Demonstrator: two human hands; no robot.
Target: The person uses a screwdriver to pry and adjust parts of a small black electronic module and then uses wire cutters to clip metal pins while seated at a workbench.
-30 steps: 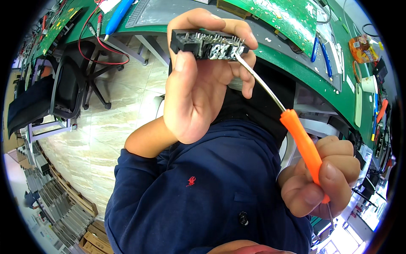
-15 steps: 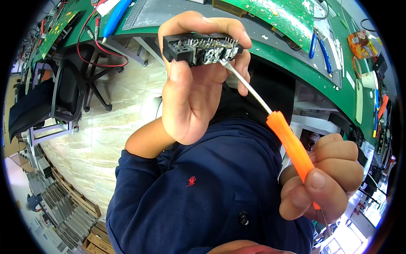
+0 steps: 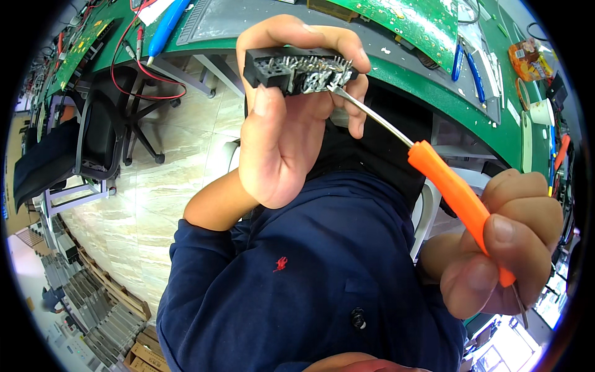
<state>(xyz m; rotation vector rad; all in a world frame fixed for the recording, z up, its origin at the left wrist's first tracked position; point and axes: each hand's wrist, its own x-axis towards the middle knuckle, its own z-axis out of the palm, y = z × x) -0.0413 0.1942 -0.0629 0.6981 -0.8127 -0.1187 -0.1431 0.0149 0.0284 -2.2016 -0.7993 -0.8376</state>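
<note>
A black block-shaped electronic part (image 3: 268, 73), with rows of metal pins and whitish, ragged material on its exposed face, is gripped between the thumb and fingers of my left hand (image 3: 282, 133). My right hand (image 3: 505, 248) is closed round the orange handle of a screwdriver (image 3: 455, 192). The screwdriver slants up to the left, and its metal tip touches or nearly touches the whitish area at the part's lower right edge. A thin bent metal end sticks out behind the handle, below my right hand.
A green bench (image 3: 486, 133) curves across the top, bearing a large green circuit board (image 3: 409, 28) on a grey mat. Blue-handled tools (image 3: 476, 77), a paper cup (image 3: 542, 114) and an orange snack bag (image 3: 532, 62) lie to the right. A black chair (image 3: 102, 127) stands at left.
My right hand and the screwdriver handle have swung right and slightly up, so the shaft lies flatter. The tip stays at the part's lower edge. My left hand has barely shifted.
</note>
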